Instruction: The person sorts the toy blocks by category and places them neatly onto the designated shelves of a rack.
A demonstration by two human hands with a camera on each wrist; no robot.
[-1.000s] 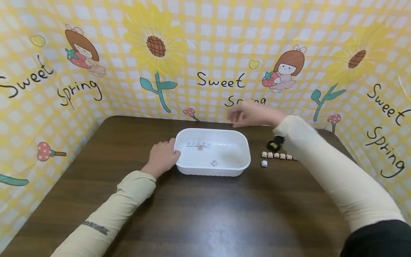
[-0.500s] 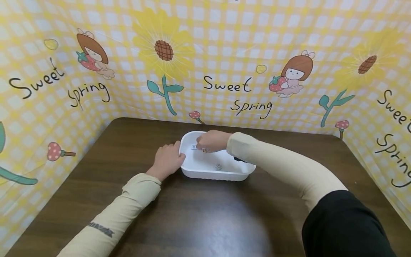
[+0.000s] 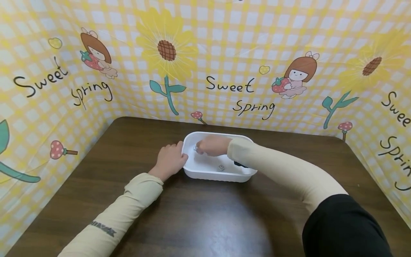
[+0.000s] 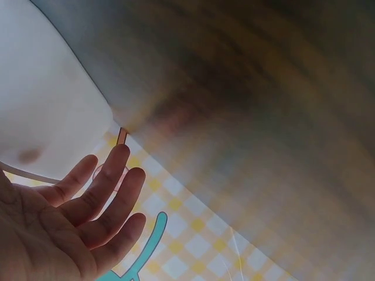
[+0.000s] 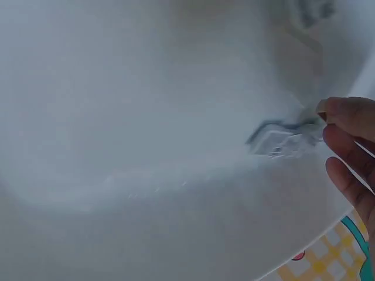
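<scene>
A white plastic tub (image 3: 216, 175) stands on the brown table. My left hand (image 3: 170, 159) holds its left rim, thumb over the edge; in the left wrist view its other fingers (image 4: 111, 202) spread loosely outside the wall. My right hand (image 3: 215, 145) is down inside the tub near the back left, thumb and index finger pinching a small keycap (image 5: 316, 133) in the right wrist view. Directly beside it lie white keycaps (image 5: 275, 143), blurred. In the head view one keycap (image 3: 195, 147) shows at the fingertips, the others hidden behind the hand. A single keycap (image 3: 221, 167) lies near the front wall.
Around the back and sides of the table (image 3: 205, 217) hangs a yellow checked cloth (image 3: 224, 43) with printed flowers and lettering. My right sleeve (image 3: 282, 167) crosses the tub's right end and hides the table beyond it. Another blurred keycap (image 5: 310, 10) shows in the right wrist view.
My right hand has come from above the table behind the tub down into it, to the keycap row. The orange keycap is now hidden. My left hand stays at the rim.
</scene>
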